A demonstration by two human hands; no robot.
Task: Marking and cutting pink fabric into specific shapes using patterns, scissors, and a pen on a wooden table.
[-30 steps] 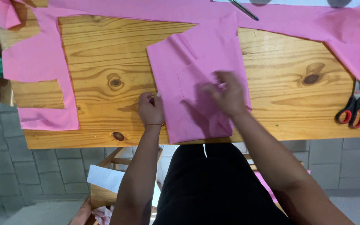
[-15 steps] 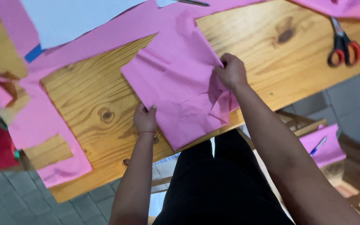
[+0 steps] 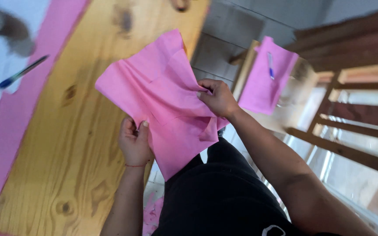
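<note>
Both hands are lifting the folded pink fabric piece (image 3: 162, 100) off the wooden surface (image 3: 66, 144), left hand (image 3: 134, 142) and right hand (image 3: 217, 98) fingers clamped on opposite edges, keeping its layers together.

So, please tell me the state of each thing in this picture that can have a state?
pink fabric piece: folded, creased, lifted off the table, held by both hands
left hand: closed on the fabric's lower edge
right hand: fingers pinching a fold
wooden table: bare where visible
pen: lying flat on the far pink strip
second pink piece: draped over a wooden frame
</note>
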